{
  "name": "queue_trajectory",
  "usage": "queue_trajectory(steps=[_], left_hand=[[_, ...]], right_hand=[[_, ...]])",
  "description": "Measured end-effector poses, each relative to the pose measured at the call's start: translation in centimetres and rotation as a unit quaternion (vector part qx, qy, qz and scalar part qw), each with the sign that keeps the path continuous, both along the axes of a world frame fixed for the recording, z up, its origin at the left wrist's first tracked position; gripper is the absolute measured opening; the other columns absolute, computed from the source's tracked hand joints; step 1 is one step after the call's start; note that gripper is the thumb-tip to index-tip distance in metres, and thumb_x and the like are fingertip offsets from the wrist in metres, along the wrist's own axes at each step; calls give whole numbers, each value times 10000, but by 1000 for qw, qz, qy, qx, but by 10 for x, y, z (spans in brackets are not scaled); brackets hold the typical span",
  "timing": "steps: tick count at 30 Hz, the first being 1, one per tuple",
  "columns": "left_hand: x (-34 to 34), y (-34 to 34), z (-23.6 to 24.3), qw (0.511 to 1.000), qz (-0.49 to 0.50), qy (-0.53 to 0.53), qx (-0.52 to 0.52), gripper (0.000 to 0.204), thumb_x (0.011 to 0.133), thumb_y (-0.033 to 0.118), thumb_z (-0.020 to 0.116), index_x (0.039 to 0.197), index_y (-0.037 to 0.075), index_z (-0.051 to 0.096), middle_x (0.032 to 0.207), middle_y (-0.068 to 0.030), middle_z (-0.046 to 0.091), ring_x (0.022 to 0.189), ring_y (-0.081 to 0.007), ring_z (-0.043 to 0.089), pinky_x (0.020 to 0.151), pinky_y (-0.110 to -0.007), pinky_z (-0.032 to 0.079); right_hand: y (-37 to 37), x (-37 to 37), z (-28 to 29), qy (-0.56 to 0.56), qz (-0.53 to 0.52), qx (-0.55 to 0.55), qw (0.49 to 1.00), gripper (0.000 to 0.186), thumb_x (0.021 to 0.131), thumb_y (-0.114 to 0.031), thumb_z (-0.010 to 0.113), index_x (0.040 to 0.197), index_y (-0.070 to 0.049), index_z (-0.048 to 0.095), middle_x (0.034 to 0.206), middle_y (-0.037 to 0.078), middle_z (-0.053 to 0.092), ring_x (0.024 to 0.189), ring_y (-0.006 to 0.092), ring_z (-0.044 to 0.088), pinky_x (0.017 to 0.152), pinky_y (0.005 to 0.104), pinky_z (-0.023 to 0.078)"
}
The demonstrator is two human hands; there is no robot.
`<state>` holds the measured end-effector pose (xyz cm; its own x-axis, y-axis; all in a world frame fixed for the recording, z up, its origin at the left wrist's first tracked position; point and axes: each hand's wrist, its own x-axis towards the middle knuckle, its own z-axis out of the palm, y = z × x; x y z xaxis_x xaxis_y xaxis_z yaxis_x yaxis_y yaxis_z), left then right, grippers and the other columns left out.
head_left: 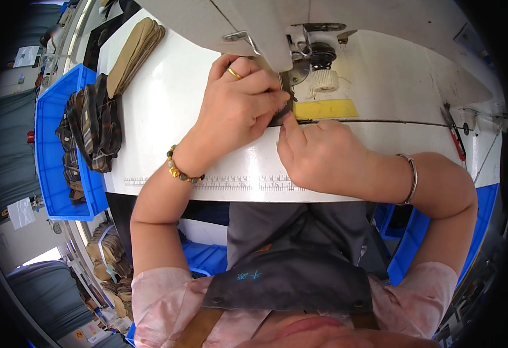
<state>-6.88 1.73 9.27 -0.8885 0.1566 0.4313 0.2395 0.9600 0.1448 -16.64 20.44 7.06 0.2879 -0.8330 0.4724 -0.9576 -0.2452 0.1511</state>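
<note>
Left hand [243, 100] and right hand [326, 153] at a small dark piece [277, 120], which lies on the bench [172, 107] beneath the sewing machine [381, 17]; fingers of each grip are bunched together beside it, clamping indeterminable; a yellow strip [326, 108] lies just right; at left, a brown stack [133, 58] stands near a blue bin [51, 168] holding plaid pieces [96, 130].

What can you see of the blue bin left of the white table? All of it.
The blue bin looks like rigid plastic: long, open-topped, with straight walls and a rim, its outline bent by the fisheye. It stands open side up along the left edge of the white table, lengthwise front to back. Dark plaid fabric pieces lie inside, some reaching over its table-side wall. What supports it is hidden.
</note>
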Motion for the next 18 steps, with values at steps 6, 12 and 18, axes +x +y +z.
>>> queue_trajectory(steps=[6,12,18], left_hand=[[-9,-14,-7,999,24,7,45,181,730,36,802,899,100,802,941,-19,724,774,-220,656,711,-312,543],[-11,-14,-9,998,48,29,17,165,738,30,793,894,82,785,955,-29,729,723,-230,669,589,-324,541],[5,3,12,992,96,-40,-74,420,738,104,786,1137,111,653,1013,-10,718,1098,-277,609,883,-452,407]], right_hand=[[-17,-11,-4,-10,-22,-32,999,327,634,-133,668,856,98,730,823,279,711,512,166,637,414,295,466],[-18,-17,-3,-23,-22,-37,999,274,655,-114,670,838,81,729,808,267,703,517,178,647,417,298,483],[-15,-17,-3,-52,-19,4,998,267,700,-120,666,881,72,708,899,263,697,559,179,648,471,300,505]])
